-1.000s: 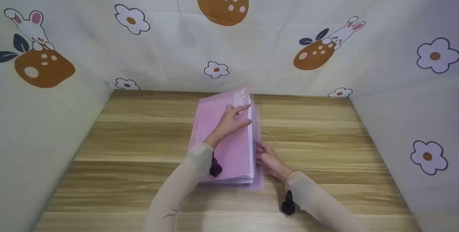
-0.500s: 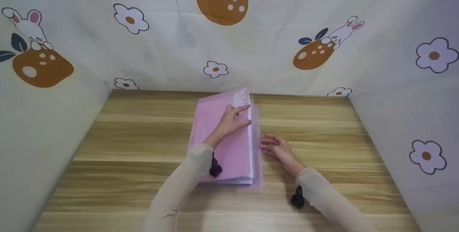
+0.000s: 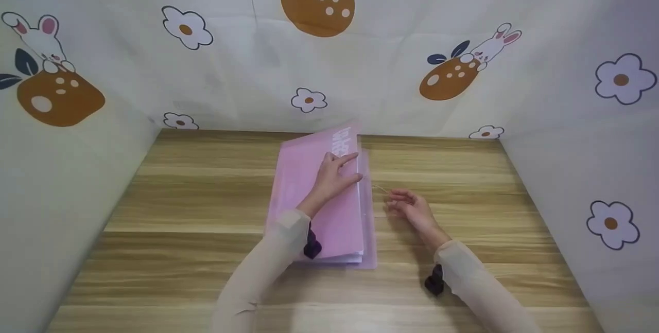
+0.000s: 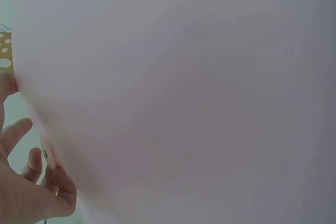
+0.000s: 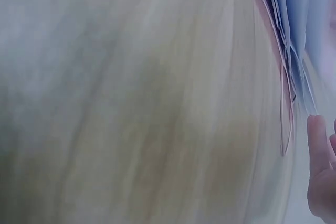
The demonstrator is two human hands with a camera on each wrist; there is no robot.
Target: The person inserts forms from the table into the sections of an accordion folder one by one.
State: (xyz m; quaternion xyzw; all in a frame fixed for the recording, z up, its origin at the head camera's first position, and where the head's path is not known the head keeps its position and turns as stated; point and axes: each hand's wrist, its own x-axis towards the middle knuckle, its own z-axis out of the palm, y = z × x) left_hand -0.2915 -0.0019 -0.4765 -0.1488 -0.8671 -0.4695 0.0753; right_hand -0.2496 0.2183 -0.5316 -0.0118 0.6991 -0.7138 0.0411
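Observation:
In the head view a pink file folder (image 3: pixel 298 189) with white lettering and several pale inner leaves lies on the table, its cover slightly raised along the right side. My left hand (image 3: pixel 329 178) lies across the cover and grips its right edge, thumb and forefinger apart. In the left wrist view the cover fills most of the picture, and the fingers (image 4: pixel 63 190) curl at its edge beside a small round stud (image 4: pixel 45 153). Right of the folder, my right hand (image 3: pixel 414 212) pinches a thin cord (image 3: pixel 380 188) that runs from the folder's edge. A cord loop (image 5: pixel 284 148) hangs there in the right wrist view.
The wood-grain table (image 3: pixel 180 183) extends on both sides of the folder. A pale curtain (image 3: pixel 231 65) with rabbit and flower prints encloses the back and both sides. The folder's far corner reaches close to the back curtain.
My right hand has left the folder's right edge and moved right and slightly away, drawing the cord out from the folder. The left hand has stayed almost in place on the cover.

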